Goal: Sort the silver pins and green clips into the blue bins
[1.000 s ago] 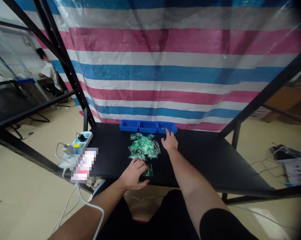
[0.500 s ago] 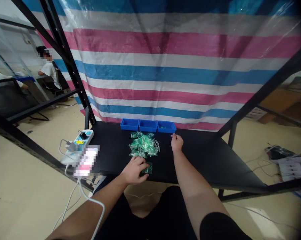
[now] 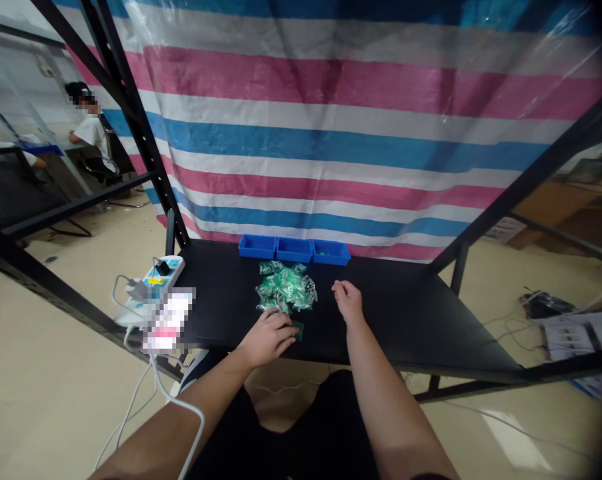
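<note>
The left hand [image 3: 268,338] lies palm down near the front edge of the black tabletop [image 3: 405,313]. Its fingers are loosely bent and reach over a small green packet [image 3: 299,331]. Only the right part of this packet is visible; the rest is covered by the hand, so I cannot tell if the fingers grasp it or only rest on it.

The right hand [image 3: 348,301] is above the tabletop, to the right of the pile and apart from it. Its fingers are curled inward, with the thumb close to the index finger. The inside of the hand is turned away, and whether something small is pinched there cannot be seen.

Between the hands, and a little farther back, is a pile of shiny green packets [image 3: 285,287]. They overlap so much that single ones are difficult to separate, and their contents are unclear.

Behind the pile, three blue trays stand in a row: the left tray [image 3: 257,253], the middle tray [image 3: 294,257] and the right tray [image 3: 331,259]. Something small and pale lies in the right tray, too small to identify.
</note>
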`<state>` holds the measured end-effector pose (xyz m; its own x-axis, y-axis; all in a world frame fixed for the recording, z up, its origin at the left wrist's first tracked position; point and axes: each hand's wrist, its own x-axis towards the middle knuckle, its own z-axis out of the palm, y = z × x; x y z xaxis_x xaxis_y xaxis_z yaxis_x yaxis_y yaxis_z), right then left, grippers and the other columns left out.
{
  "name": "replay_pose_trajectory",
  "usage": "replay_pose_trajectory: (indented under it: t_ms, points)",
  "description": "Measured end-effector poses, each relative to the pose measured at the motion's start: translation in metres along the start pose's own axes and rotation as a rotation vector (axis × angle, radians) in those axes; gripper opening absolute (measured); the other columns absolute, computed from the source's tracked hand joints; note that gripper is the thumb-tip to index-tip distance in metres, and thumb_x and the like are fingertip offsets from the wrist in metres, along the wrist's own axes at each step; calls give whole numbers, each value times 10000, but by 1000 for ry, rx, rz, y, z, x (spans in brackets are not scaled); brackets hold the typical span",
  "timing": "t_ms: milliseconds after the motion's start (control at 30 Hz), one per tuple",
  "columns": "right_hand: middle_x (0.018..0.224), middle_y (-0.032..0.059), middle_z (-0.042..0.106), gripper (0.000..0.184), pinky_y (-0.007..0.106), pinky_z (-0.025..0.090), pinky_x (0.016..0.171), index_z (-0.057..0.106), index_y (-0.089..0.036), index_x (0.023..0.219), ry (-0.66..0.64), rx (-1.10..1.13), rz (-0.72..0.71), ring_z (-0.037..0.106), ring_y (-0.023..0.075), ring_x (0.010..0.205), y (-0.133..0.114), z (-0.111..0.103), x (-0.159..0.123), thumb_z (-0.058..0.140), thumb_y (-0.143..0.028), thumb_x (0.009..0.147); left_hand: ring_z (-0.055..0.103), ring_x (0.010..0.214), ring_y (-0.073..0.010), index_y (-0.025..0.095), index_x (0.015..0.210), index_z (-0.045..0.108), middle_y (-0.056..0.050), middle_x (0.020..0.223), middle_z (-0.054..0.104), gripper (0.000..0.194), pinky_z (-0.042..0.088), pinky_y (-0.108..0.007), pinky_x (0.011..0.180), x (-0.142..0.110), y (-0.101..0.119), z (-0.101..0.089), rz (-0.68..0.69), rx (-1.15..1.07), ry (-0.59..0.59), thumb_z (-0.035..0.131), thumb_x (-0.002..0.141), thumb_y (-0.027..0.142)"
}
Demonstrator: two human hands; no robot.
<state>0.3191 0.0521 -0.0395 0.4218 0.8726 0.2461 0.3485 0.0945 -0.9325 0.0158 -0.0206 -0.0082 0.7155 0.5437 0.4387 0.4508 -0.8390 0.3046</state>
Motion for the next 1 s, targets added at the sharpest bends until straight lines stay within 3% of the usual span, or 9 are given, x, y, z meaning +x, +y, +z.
replay_pose_trajectory:
  t_ms: [100,233,400,567,700,833,1000]
  points:
    - [505,-36,486,475,236,356,486,565,-208,665,-30,-29,-40,444,120,470,-8,-1,-2,531,-640,858,563,1192,-212,272,1203,674,-62,1135,656,276,333,-463,1138,0,-1,-1,-21,-7,52,482,1005,283]
    - [593,-16,535,416,256,409,578,538,-219,687,-40,-135,-170,482,139,556,-20,3,-5,529,-592,872,576,1065,-221,272,1189,692,-82,1079,630,292,448,-415,972,1,-1,-5,-177,-32,142,464,1008,295]
    - [721,10,564,234,286,462,659,631,-223,878,-310,-242,-449,523,163,649,-48,14,-37,577,-451,862,580,952,-204,272,1155,713,-76,994,629,312,447,-376,870,4,-3,-6,-279,-73,165,439,1019,332]
    - [984,68,608,288,371,486,858,665,-245,1073,-541,-264,-738,573,236,937,-73,25,-82,674,-389,824,579,958,-195,302,1195,696,-48,982,665,286,398,-393,889,5,-4,-7,-281,-44,119,481,1010,338]
    - [976,58,595,177,360,471,864,683,-251,1039,-553,-325,-747,551,216,937,-73,31,-92,591,-242,888,589,975,-196,292,1144,704,-35,982,689,239,377,-418,943,7,-2,-8,-271,-39,84,527,988,332]
    - [988,53,579,155,359,445,881,687,-240,956,-538,-417,-727,529,218,951,-66,36,-87,598,-166,853,597,1041,-223,263,1130,683,-41,1051,694,230,396,-441,975,10,-1,-8,-324,-18,56,601,915,271]
    - [985,52,570,171,371,403,878,679,-245,904,-361,-568,-606,511,237,969,-62,40,-86,613,-130,796,586,1125,-245,234,1214,644,-74,1193,660,356,423,-464,1059,11,-7,-1,-284,-30,49,562,873,170]
